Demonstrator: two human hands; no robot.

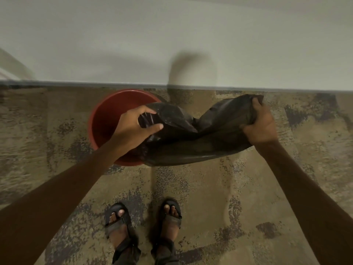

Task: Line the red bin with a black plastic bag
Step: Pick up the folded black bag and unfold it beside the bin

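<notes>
The red bin (107, 115) stands on the carpet close to the wall, seen from above with its inside showing bare red. A black plastic bag (202, 138) hangs stretched between my two hands, its left part over the bin's right rim. My left hand (133, 127) grips the bag's left end above the bin's opening. My right hand (261, 125) clutches the bag's right end, well to the right of the bin. The bin's near right rim is hidden behind the bag and my left forearm.
A white wall (172, 39) with a grey baseboard runs just behind the bin. Mottled brown and grey carpet (219, 197) covers the floor. My two feet in dark sandals (143, 220) stand below the bag.
</notes>
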